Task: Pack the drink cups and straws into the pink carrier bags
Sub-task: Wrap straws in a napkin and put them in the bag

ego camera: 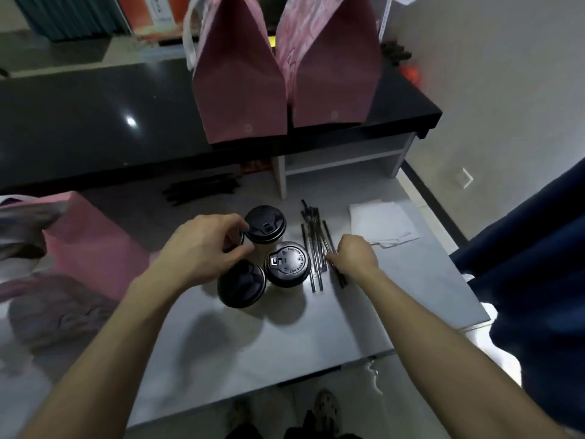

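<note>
Grey worktop point(316, 337) in a dim room, backed by a raised black counter point(95, 122) on a white shelf unit point(342, 156).

On the black counter: two pink carrier bags point(240, 90) point(332, 77), upright, side by side and touching, tops pinched to a ridge. Lying flat at the left edge of the worktop: another pink bag point(91, 245).

Mid-worktop: black-lidded paper cups, clustered and touching. Far cup point(265, 224), right cup point(287, 263) with raised lettering on its lid, near cup point(241, 283); a fourth cup point(232, 240) mostly hidden under the left hand. All upright, long axes vertical, lids up.

Just right of the cups: loose bundle of dark wrapped straws point(313, 245), flat on the worktop, long axes running away from the person, roughly parallel, far ends slightly fanned. Beyond them a white folded napkin point(383, 226). More dark straws point(202, 188) under the counter overhang.

Left hand point(205, 248): fingers curled round the hidden cup's lid rim, thumb at the near side, seemingly gripping. Right hand point(356, 256): fingers curled down onto the straws' right edge, apparently pinching a few; exact hold hidden by the knuckles.

Handling, as a judgement: cups probably thin-walled and crushable, lids press-fit and liable to pop, weight unknown since contents unseen. Best held round the upper body below the lid, kept vertical into the bag. Straws light, stiff but bendable, slippery in their sleeves; best pinched mid-length as a bundle.
</note>
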Available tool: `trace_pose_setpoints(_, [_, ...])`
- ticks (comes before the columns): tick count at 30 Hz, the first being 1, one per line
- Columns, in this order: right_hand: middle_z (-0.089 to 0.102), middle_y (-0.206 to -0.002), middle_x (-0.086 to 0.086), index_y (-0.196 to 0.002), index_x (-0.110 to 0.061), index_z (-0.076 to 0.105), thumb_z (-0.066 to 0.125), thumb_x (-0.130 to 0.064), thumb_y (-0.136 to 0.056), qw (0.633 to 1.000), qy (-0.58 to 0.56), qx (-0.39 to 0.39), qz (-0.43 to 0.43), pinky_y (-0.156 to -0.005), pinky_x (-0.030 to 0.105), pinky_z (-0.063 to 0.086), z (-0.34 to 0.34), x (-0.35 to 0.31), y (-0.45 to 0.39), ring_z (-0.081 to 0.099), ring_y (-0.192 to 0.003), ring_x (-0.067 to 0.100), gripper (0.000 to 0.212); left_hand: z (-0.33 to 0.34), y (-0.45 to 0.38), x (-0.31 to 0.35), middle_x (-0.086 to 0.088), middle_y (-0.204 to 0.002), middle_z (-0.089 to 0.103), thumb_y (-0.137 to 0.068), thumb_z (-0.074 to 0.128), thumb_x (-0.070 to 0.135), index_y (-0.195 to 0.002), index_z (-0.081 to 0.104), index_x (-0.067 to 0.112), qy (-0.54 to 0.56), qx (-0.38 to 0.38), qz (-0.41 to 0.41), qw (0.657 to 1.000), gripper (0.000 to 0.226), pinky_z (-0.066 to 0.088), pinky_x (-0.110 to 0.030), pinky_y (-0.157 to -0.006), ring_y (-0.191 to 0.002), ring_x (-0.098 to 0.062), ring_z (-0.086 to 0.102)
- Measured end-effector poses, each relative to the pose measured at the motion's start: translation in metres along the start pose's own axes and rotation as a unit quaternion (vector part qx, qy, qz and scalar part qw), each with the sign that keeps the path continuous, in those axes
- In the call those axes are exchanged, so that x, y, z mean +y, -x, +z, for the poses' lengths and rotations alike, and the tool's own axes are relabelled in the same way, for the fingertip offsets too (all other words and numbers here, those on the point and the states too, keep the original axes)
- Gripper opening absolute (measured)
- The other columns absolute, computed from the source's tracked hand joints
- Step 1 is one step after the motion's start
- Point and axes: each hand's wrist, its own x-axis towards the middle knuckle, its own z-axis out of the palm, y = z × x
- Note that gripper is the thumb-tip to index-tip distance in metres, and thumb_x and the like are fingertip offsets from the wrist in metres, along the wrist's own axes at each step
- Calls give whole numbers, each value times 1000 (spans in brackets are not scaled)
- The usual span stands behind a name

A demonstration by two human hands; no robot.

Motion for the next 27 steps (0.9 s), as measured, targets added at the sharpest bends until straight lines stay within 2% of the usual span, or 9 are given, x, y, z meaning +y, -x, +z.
trace_pose_setpoints(3, [64, -85, 13, -81, -8, 61, 69, -20, -92, 1000, -19, -12, 11, -69, 32, 49, 4, -1, -3, 69, -87, 35, 18, 5, -2, 13, 17, -98, 74, -95, 77, 53, -120, 73, 35, 23, 19, -26, 999, 30, 60, -43, -87, -96, -14, 71])
trace_pose_setpoints(7, [60, -73, 11, -66, -8, 52, 70, -15, -87, 998, -54, -13, 24, -64, 32, 47, 1, 8, -6, 62, -74, 33, 28, 6, -9, 29, 17, -95, 76, -96, 81, 42, -117, 75, 33, 86, 68, -32, 993, 24, 61, -39, -87, -91, -8, 73])
trace_pose_setpoints(9, [63, -67, 12, -65, -3, 60, 72, -14, -89, 993, -105, -10, 43, -61, 33, 50, -5, 15, -6, 65, -67, 32, 29, 9, -15, 39, 19, -92, 76, -96, 82, 37, -115, 76, 32, 136, 95, -27, 986, 20, 61, -34, -85, -87, -1, 72])
trace_pose_setpoints(11, [77, -80, 17, -77, 4, 74, 73, -14, -91, 987, -150, -14, 48, -70, 38, 60, -16, 20, -2, 75, -79, 34, 23, 15, -21, 51, 19, -90, 76, -97, 82, 31, -111, 78, 31, 185, 111, -25, 976, 15, 60, -27, -84, -85, 0, 72])
trace_pose_setpoints(14, [81, -93, 14, -84, -1, 80, 74, -16, -88, 984, -176, -7, 35, -79, 38, 62, -35, 27, 4, 77, -93, 29, 16, 30, -35, 72, 14, -88, 79, -98, 79, 28, -108, 80, 28, 235, 85, -10, 968, 9, 60, -22, -83, -83, -2, 75])
trace_pose_setpoints(19, [69, -64, -7, -72, -19, 76, 82, -20, -88, 948, -317, 39, 0, -62, 24, 50, -67, 37, 12, 62, -59, 10, 17, 72, -73, 110, 8, -82, 82, -104, 72, 28, -104, 81, 22, 278, -8, -39, 960, 11, 62, -29, -77, -72, -4, 77])
trace_pose_setpoints(23, [62, -62, -1, -82, -5, 72, 78, -15, -96, 902, -423, -28, -78, -57, 22, 42, -88, 45, 14, 55, -53, 8, 18, 108, -110, 136, -9, -96, 83, -114, 59, 29, -111, 77, 6, 467, -34, -160, 869, 29, 53, -25, -53, -68, -12, 75])
trace_pose_setpoints(25, [62, -67, 2, -84, -3, 70, 76, -12, -97, 892, -435, -57, -107, -60, 26, 41, -94, 53, 10, 52, -54, 7, 17, 123, -126, 143, -12, -95, 82, -116, 55, 32, -112, 74, 3, 527, -38, -214, 822, 35, 52, -27, -53, -71, -16, 74])
trace_pose_setpoints(27, [63, -71, 5, -87, 0, 71, 75, -10, -97, 888, -432, -86, -129, -63, 30, 40, -97, 64, 4, 50, -55, 8, 15, 135, -138, 148, -7, -88, 82, -114, 58, 35, -111, 71, 4, 603, -51, -271, 749, 34, 54, -31, -59, -74, -18, 78])
